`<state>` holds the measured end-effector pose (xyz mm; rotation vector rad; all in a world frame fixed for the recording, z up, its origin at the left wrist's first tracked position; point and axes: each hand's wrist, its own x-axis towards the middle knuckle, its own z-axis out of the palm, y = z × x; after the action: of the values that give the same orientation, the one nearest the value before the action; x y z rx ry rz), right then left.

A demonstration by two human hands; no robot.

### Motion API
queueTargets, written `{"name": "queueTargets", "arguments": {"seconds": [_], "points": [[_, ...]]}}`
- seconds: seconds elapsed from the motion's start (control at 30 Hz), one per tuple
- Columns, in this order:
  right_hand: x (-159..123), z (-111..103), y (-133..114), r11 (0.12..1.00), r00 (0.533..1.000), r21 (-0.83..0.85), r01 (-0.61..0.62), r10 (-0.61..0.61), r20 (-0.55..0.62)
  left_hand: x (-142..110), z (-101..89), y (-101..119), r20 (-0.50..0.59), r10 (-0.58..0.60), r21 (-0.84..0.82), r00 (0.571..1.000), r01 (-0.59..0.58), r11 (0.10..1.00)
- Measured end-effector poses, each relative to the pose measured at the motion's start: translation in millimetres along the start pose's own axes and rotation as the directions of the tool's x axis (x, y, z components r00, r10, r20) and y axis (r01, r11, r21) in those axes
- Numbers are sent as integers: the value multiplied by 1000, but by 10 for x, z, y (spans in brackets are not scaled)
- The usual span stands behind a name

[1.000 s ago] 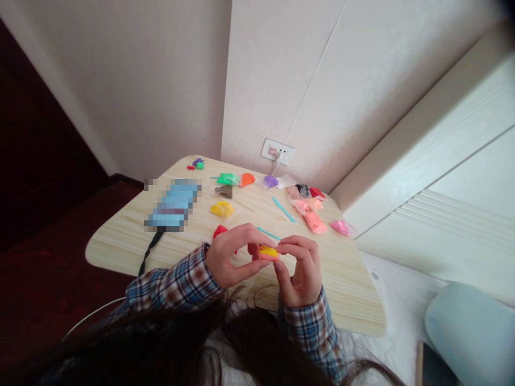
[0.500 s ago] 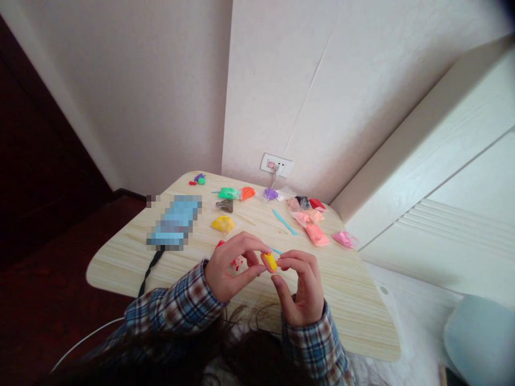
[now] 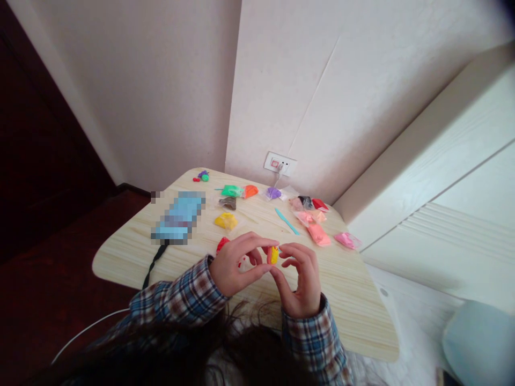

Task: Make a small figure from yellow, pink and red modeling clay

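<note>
A small piece of yellow modelling clay (image 3: 274, 255) with a pinkish edge is held up over the table between my two hands. My left hand (image 3: 237, 264) pinches it from the left, thumb below and index finger above. From the right, the thumb and fingertips of my right hand (image 3: 301, 279) close on its edge, the other fingers curled. Beneath and behind my left hand, a red clay lump (image 3: 222, 245) and a clear wrapper with red bits (image 3: 242, 264) are partly covered. A bag of yellow clay (image 3: 226, 220) lies just beyond.
On the wooden table (image 3: 350, 300) lie several clay bags, including green (image 3: 232, 191), purple (image 3: 273, 193) and salmon (image 3: 318, 235) ones. A blue clay tool (image 3: 287, 221) lies among them. Small clay shapes (image 3: 204, 177) sit at the far left corner. A blurred blue device (image 3: 179, 217) has a black cord.
The right thumb and fingers have moved in against the clay piece, which has turned more upright. The whole view has shifted slightly.
</note>
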<state>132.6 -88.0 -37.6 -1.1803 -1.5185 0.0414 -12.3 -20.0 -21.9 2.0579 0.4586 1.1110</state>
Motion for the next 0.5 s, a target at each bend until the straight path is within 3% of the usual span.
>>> {"name": "queueTargets", "arguments": {"seconds": [0.23, 0.5], "points": [[-11, 11, 15, 1000, 1000, -13, -13, 13, 10, 3, -2, 34, -2, -108, -32, 994, 108, 994], [-5, 17, 13, 1000, 1000, 4, -9, 9, 18, 15, -12, 63, -26, -72, -45, 997, 71, 996]]}}
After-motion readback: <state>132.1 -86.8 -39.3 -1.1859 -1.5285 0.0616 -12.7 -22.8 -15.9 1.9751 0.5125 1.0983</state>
